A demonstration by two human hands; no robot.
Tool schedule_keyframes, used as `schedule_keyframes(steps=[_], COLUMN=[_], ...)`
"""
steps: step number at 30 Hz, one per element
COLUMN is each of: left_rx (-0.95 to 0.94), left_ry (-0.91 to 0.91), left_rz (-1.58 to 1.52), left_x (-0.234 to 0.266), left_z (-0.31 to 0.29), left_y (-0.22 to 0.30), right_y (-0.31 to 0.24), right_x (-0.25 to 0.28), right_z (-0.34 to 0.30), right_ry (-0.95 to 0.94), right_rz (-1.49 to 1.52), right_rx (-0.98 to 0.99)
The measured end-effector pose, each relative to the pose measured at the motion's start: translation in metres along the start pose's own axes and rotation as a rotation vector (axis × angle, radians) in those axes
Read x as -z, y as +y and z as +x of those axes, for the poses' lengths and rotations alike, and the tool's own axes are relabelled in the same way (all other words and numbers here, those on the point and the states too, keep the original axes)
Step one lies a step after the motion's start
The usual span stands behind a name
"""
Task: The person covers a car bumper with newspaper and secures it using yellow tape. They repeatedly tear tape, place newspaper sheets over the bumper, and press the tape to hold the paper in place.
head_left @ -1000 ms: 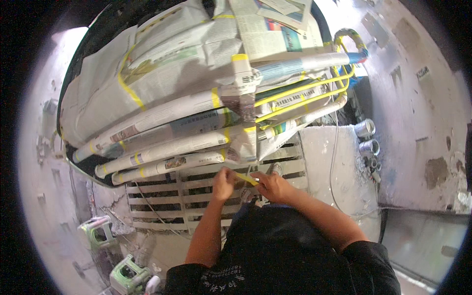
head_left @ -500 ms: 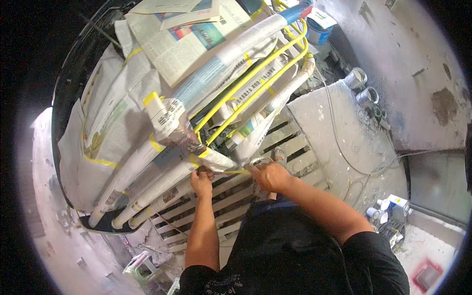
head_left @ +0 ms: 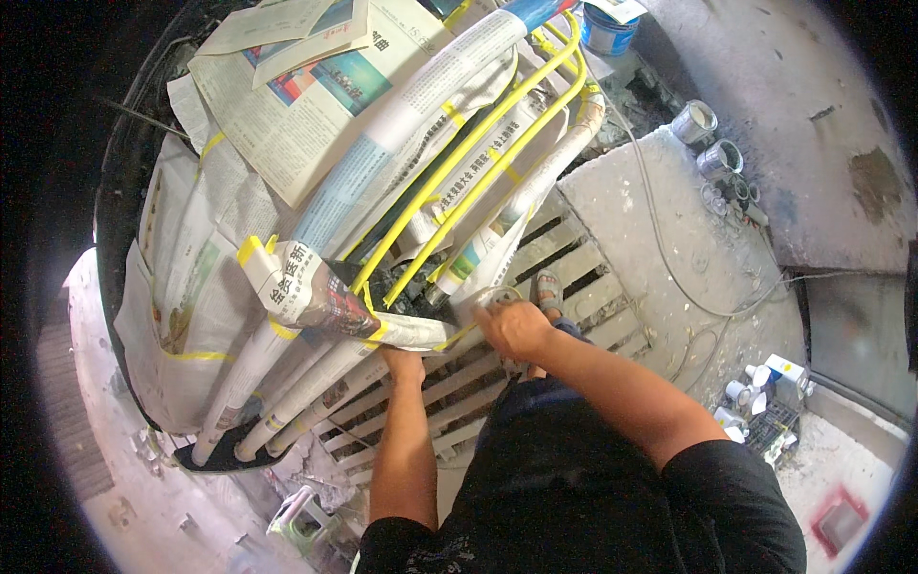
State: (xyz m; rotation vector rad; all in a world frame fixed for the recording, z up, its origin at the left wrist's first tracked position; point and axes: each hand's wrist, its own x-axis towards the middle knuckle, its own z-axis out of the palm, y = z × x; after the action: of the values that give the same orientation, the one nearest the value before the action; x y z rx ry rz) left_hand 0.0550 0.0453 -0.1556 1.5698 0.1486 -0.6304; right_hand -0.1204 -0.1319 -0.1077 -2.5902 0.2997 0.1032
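Note:
A large frame of tubes and panels is wrapped in newspaper (head_left: 330, 91) held with yellow tape. Its bare yellow bars (head_left: 449, 182) run toward the upper right. My left hand (head_left: 404, 365) reaches beneath the paper-wrapped tube end (head_left: 416, 333), its fingers hidden behind it. To the right, my right hand (head_left: 516, 330) is closed around a roll of masking tape (head_left: 493, 298), which is partly covered by the fingers. A yellow tape strip (head_left: 459, 338) runs from the wrapped tube end toward my right hand.
Below is a slatted pallet (head_left: 459, 394) with my sandalled foot (head_left: 548, 290) beside the frame. Open paint cans (head_left: 693, 122) and a cable (head_left: 660, 253) lie to the right. Cups and a box (head_left: 789, 375) stand at the lower right, a small stool (head_left: 304, 517) at the lower left.
My left hand has shifted slightly right and its fingers have gone under the wrapped tube end. The right hand stays close to its place. The view has shifted a little.

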Motion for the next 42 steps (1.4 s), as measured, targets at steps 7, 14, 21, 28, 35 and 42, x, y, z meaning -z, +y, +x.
schedule_keyframes(steps=[7, 14, 21, 28, 35, 42], left_rx=[-0.058, -0.166, -0.147, -0.291, -0.229, -0.404], left_ry=[-0.035, -0.194, -0.296, -0.038, -0.073, 0.039], left_rz=[0.040, 0.406, 0.223, 0.556, 0.637, 0.635], left_x=[-0.005, 0.022, -0.012, -0.031, -0.036, -0.031], left_z=[-0.009, -0.023, -0.068, -0.056, -0.058, -0.044], left_y=[-0.001, -0.014, 0.009, -0.013, -0.003, -0.032], right_y=[0.000, -0.008, -0.005, -0.014, -0.019, -0.020], right_x=[-0.005, 0.012, 0.001, 0.008, 0.016, 0.003], right_z=[0.007, 0.009, 0.010, 0.019, 0.019, 0.017], right_ry=[-0.008, -0.115, -0.061, -0.159, -0.085, 0.004], right_rz=[-0.011, 0.007, 0.017, -0.001, -0.045, 0.009], right_rx=[0.006, -0.024, -0.050, -0.171, -0.180, -0.116])
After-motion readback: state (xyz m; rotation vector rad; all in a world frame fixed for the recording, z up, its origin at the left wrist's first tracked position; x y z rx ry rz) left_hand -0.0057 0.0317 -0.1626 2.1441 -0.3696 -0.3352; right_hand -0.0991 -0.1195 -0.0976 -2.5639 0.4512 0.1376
